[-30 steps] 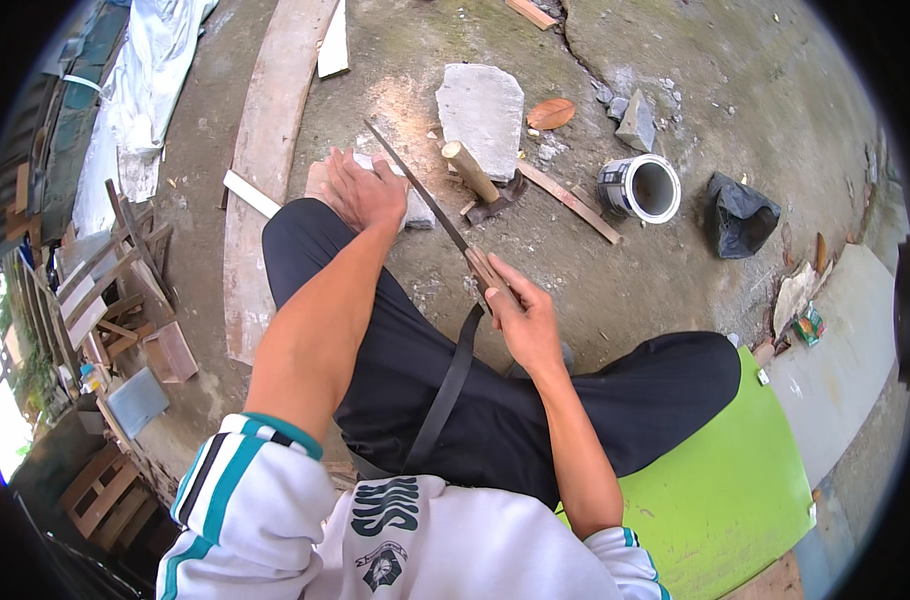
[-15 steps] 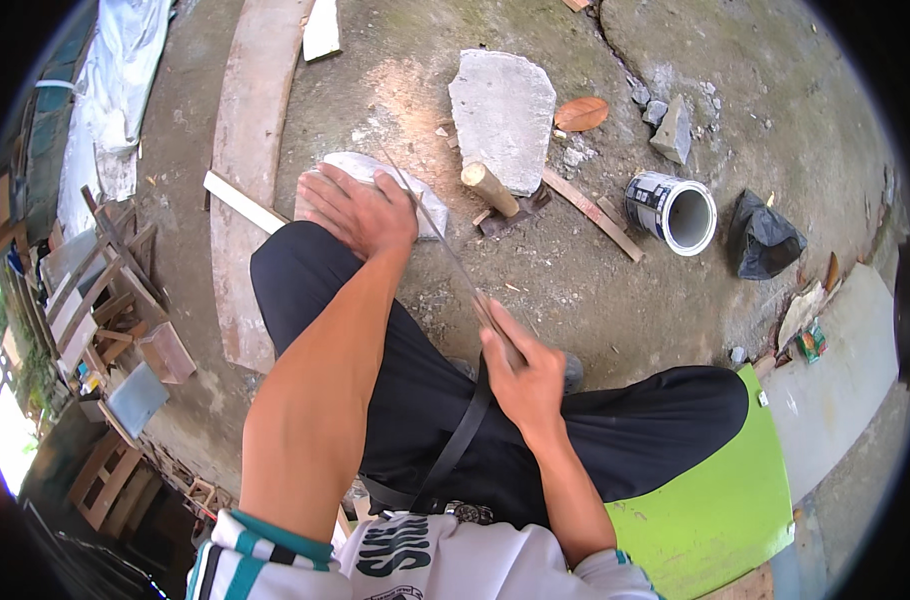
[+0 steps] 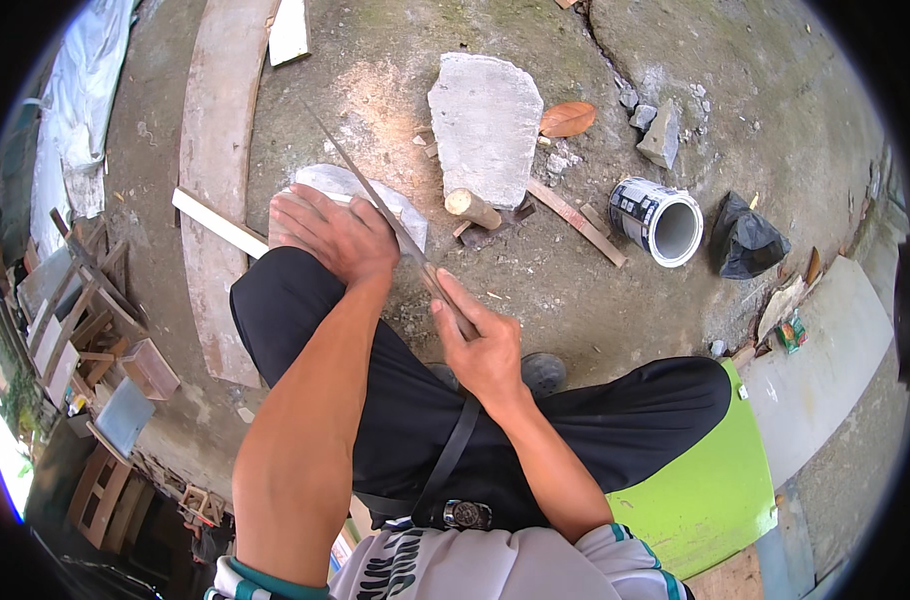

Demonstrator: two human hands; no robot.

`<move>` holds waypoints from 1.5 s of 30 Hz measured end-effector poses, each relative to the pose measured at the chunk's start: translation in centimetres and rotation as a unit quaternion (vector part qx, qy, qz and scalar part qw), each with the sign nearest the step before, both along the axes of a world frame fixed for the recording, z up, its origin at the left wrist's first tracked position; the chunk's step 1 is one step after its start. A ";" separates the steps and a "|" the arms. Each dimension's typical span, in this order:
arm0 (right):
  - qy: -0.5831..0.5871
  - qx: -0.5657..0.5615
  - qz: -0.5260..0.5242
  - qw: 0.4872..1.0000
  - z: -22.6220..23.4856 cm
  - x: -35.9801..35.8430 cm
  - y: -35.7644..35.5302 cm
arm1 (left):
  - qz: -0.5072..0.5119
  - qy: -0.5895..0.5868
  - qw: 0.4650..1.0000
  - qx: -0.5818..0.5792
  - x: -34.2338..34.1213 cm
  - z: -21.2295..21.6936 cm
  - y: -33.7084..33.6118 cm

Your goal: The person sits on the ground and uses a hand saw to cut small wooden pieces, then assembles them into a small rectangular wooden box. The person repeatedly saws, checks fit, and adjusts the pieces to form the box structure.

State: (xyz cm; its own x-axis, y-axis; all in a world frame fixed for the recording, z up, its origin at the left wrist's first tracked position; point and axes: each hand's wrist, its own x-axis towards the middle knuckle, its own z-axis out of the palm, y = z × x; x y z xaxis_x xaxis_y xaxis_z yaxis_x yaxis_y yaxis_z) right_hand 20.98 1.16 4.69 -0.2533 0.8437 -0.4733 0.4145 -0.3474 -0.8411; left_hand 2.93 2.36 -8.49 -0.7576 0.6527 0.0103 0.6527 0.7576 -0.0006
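Observation:
My left hand (image 3: 340,230) bears down on a pale, light-grey block (image 3: 325,179), its fingers bent over the near-left side. Much of the block is hidden under the palm. In my right hand (image 3: 480,345) is the brown handle of a long-bladed hand tool (image 3: 360,172). Its thin, dark blade tapers forward and crosses the block's right part, close beside my left thumb. Whether the blade has teeth I cannot make out. A white wooden strip (image 3: 218,222) runs from the left toward my knee; its right end is hidden.
Ahead lies a flat grey slab (image 3: 485,120), with a hammer-like tool with a round wooden handle (image 3: 472,208) against it. Rightward are a wooden stick (image 3: 578,225), an open tin can (image 3: 655,222), a black plastic bag (image 3: 750,237) and stones (image 3: 661,135). A long plank (image 3: 210,130) lies left.
My right hand has pushed forward and left, carrying the blade farther past the block. My left hand still presses the block. The whole view has shifted slightly.

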 end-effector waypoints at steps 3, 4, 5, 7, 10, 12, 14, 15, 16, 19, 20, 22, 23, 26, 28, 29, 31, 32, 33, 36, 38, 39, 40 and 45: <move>-0.002 0.032 0.019 0.999 -0.2 0.8 -1.1 | 0.001 -0.012 1.000 0.002 -0.1 0.3 -0.2; -0.015 0.036 0.034 0.999 0.1 1.7 -1.9 | 0.002 -0.020 1.000 0.007 -0.1 0.5 -0.2; -0.006 0.075 0.029 0.997 0.3 2.8 -2.7 | 0.000 -0.016 1.000 0.007 -0.3 0.6 -0.1; 0.001 0.118 0.023 0.993 0.1 4.4 -3.9 | -0.005 -0.008 1.000 0.003 -0.3 0.4 -0.4; -0.028 0.063 0.032 0.997 0.0 2.6 -2.0 | -0.001 -0.016 1.000 -0.001 -0.1 0.4 -0.3; -0.017 0.057 0.025 0.998 -1.0 -0.1 -0.3 | -0.006 -0.009 1.000 -0.013 -0.1 0.4 -0.2; 0.004 0.079 0.019 0.997 -1.9 -0.8 -0.4 | -0.008 -0.010 1.000 -0.017 -0.1 0.3 -0.1; -0.007 0.088 0.025 0.996 -1.7 -0.1 -1.0 | -0.005 -0.015 1.000 -0.017 -0.1 0.4 -0.1; -0.017 0.098 0.032 0.995 -1.0 1.5 -2.0 | -0.002 -0.019 1.000 -0.016 -0.1 0.5 -0.2; -0.013 0.050 0.013 0.999 0.9 4.5 -4.6 | -0.012 0.007 0.999 -0.029 -0.5 0.6 -0.5; -0.008 0.023 0.000 1.000 1.2 4.9 -4.9 | -0.008 0.000 1.000 -0.025 -0.4 0.6 -0.2; -0.032 -0.019 0.019 0.999 0.3 2.4 -3.0 | -0.002 -0.014 1.000 -0.023 -0.1 0.7 0.0; -0.038 -0.044 0.020 0.998 -0.3 0.1 -0.8 | -0.003 -0.016 1.000 -0.020 0.0 0.6 0.2; -0.015 -0.026 0.018 0.999 -0.9 -1.0 -0.1 | -0.004 -0.016 1.000 -0.012 -0.1 0.3 0.1; -0.007 0.039 0.017 0.999 -1.2 0.2 -1.5 | -0.001 -0.014 1.000 -0.009 -0.2 0.2 -0.2; -0.011 0.084 0.020 0.996 -1.0 2.2 -3.2 | 0.001 -0.011 1.000 -0.011 -0.4 0.2 -0.2; -0.012 0.121 0.012 0.993 -0.7 4.0 -5.1 | 0.001 -0.008 1.000 -0.015 -0.3 0.4 -0.3; -0.006 0.111 0.001 0.994 -0.3 4.0 -5.2 | 0.001 -0.012 1.000 -0.013 -0.3 0.5 -0.3; -0.010 0.081 -0.002 0.997 -0.6 3.6 -5.1 | 0.001 -0.016 1.000 -0.011 -0.2 0.6 -0.1; -0.046 -0.051 0.008 0.998 -2.0 -1.0 -1.0 | -0.005 -0.021 1.000 -0.008 0.2 0.4 -0.1; -0.007 0.012 -0.006 1.000 -2.7 -1.4 -1.6 | -0.003 -0.019 1.000 -0.004 0.1 0.3 0.1; 0.012 0.041 -0.013 0.999 -3.1 -1.5 -2.0 | 0.000 -0.019 1.000 -0.002 0.1 0.3 0.2; 0.000 0.057 -0.005 0.998 -2.8 -0.3 -2.8 | 0.002 -0.020 1.000 0.000 0.2 0.4 0.3; 0.000 0.080 -0.012 0.997 -0.3 4.0 -5.9 | -0.003 -0.008 1.000 0.024 -0.2 0.2 -0.2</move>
State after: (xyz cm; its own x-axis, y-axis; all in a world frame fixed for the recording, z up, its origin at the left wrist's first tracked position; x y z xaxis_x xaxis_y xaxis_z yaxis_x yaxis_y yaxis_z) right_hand 24.97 -4.76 4.38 -0.2329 0.9144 -0.3312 0.4075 -0.2175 -0.8869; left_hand 2.76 2.19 -8.26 -0.7538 0.6565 0.0299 0.6571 0.7524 0.0466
